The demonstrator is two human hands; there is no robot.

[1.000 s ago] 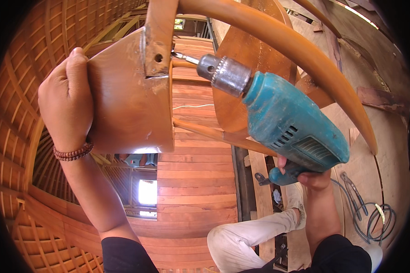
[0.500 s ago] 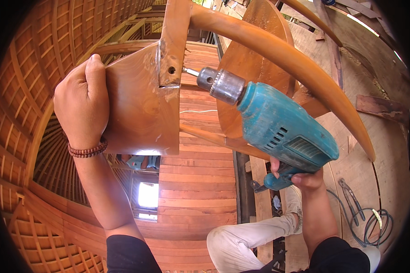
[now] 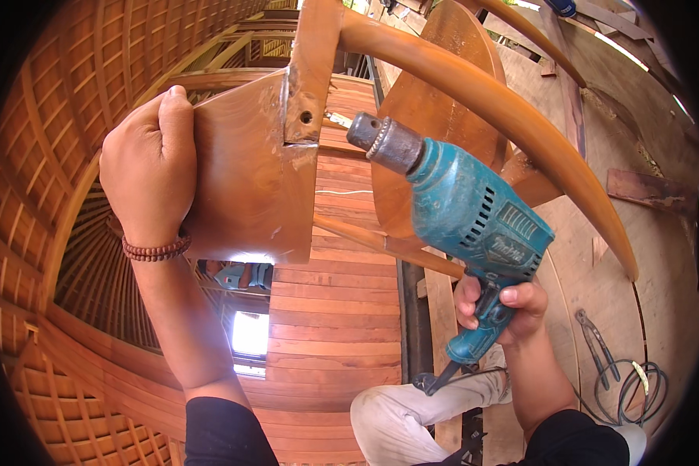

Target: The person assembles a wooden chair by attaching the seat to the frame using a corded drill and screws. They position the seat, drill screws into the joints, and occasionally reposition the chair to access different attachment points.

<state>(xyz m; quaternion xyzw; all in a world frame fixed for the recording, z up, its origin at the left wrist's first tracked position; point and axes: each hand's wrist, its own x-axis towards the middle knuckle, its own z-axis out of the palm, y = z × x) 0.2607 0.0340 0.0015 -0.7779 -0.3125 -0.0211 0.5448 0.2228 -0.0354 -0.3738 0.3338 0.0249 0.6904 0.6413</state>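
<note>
Lower right of the frame: right hand [image 3: 499, 304] is gripping the handle of the blue electric drill [image 3: 474, 213], fingers wrapped closed around it, one finger lying forward by the trigger area. Drill body is slanting up and to the left, long axis running from the handle at lower right to the dark chuck [image 3: 384, 142] near upper centre. Chuck nose is pointing at the round screw hole [image 3: 306, 117] in the wooden post [image 3: 312, 70] and is sitting just beside it, apart, not touching; whether a bit is fitted, cannot tell.

Left of centre: left hand [image 3: 149, 163] is clamping the left edge of the flat wooden panel [image 3: 256, 182], fingers curled over it, a beaded bracelet [image 3: 155, 250] sitting on the wrist. Panel is lying between the two hands, joined to the post at its upper right corner.

Hands are well apart. Hole is lying up and left of the right hand, right of the left hand; drill tip is nearer to it than either hand.

Outward: curved wooden arm [image 3: 520, 124] is arching across the upper right; pliers [image 3: 594, 342] and coiled cable [image 3: 637, 384] are lying on the floor at lower right.
</note>
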